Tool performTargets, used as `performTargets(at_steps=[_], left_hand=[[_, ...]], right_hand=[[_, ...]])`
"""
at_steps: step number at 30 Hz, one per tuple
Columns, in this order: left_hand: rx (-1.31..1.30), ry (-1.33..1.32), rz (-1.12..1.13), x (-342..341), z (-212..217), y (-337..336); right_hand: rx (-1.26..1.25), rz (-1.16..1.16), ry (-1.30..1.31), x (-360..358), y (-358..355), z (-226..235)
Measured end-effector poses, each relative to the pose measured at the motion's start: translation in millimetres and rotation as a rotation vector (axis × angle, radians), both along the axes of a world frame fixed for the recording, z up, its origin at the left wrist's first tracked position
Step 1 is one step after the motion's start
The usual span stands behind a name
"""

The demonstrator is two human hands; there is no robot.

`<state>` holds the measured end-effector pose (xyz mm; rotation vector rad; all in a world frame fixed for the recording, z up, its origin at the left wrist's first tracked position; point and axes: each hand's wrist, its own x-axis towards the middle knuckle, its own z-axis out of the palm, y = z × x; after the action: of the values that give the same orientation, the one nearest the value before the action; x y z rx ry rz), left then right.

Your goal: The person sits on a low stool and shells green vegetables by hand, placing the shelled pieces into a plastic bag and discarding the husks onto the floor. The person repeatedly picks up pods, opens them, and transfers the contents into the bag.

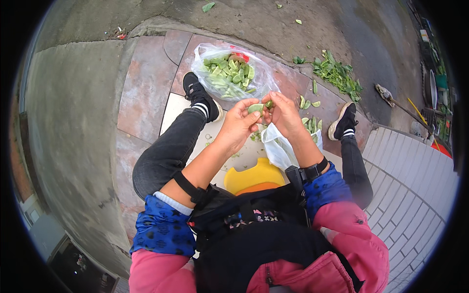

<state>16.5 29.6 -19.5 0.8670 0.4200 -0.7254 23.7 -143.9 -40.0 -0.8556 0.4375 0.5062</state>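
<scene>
In front of my knees, my left hand [239, 124] pinches a broad, flat green bean pod [255, 108] between thumb and fingers. Close against it, my right hand [287, 116] has thumb and fingertips closed on a small green bit of pod [269, 104]; whether this bit is still joined to the pod I cannot tell. Beyond my hands lies a clear plastic bag [264, 73], spread open around a heap of green pods [229, 73]. A white plastic bag [278, 149] with more pods [312, 125] sits under my right forearm, which partly hides it.
A few loose pods [304, 103] lie on the tiles to the right of the clear bag. Farther off is a pile of green leaves [337, 74]. A yellow stool edge [249, 177] shows below me. Long-handled tools [415, 115] stand at the far right.
</scene>
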Motion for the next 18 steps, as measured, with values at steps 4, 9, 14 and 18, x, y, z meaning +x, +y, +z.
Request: performTargets(at_steps=[4, 9, 14, 18], left_hand=[[0.237, -0.052, -0.247, -1.6, 0.1, -0.9], [0.41, -0.233, -0.466, -1.0, 3.6, -2.4], [0.891, -0.876, -0.68, -9.9, 6.2, -4.3], [1.234, -1.002, -0.718, -7.3, -8.6, 4.9]], right_hand=[[-0.394, 0.442, -0.266, 4.6, -6.1, 14.5], [-0.434, 0.474, -0.226, -5.8, -12.3, 11.8], [-0.444, 0.529, -0.234, -2.3, -22.8, 7.4], [-0.462, 0.387, -0.165, 18.4, -43.2, 17.2]])
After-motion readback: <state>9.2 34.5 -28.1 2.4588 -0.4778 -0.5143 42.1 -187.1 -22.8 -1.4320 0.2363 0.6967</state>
